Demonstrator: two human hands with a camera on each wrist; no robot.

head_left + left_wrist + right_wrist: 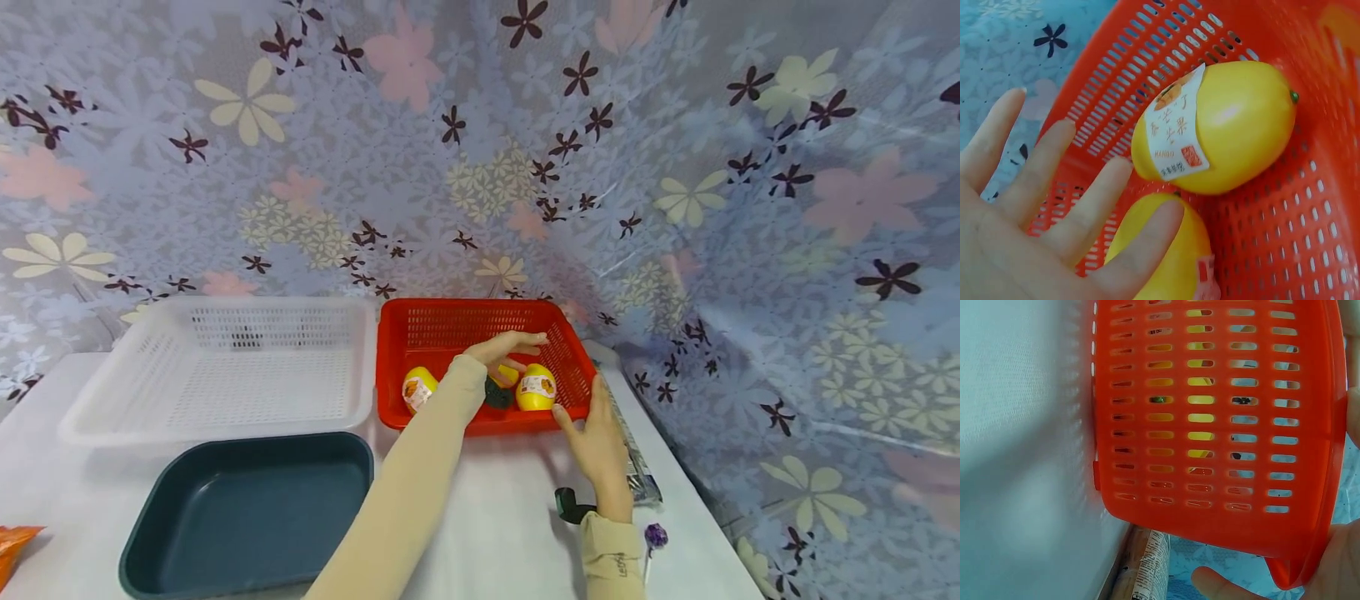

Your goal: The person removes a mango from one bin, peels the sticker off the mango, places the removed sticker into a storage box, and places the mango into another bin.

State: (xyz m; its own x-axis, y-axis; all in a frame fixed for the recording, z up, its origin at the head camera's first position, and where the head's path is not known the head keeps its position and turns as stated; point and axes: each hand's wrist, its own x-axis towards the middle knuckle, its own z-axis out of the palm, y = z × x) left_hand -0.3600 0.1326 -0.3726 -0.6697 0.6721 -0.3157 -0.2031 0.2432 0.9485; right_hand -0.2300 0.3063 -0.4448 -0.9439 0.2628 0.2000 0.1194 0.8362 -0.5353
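Observation:
A red basket (480, 310) holds several yellow toy mangoes with white labels. One mango (536, 386) lies at its right side, another mango (417, 390) at its left, partly behind my left sleeve. A dark green bumpy thing (498, 395) sits between them. My left hand (504, 348) hovers over the basket with fingers spread, holding nothing. In the left wrist view, its fingertips overlap a lower mango (1166, 231), beside an upper mango (1241, 128) marked MANGO. My right hand (600, 442) holds the basket's near right corner, thumb at the front rim and fingers along the right side.
A white basket (225, 433) stands left of the red one, behind a dark teal tray (255, 517). A printed packet (639, 471) lies at the right, near a purple lollipop (656, 536) and a dark green object (573, 506). An orange wrapper (15, 546) is far left.

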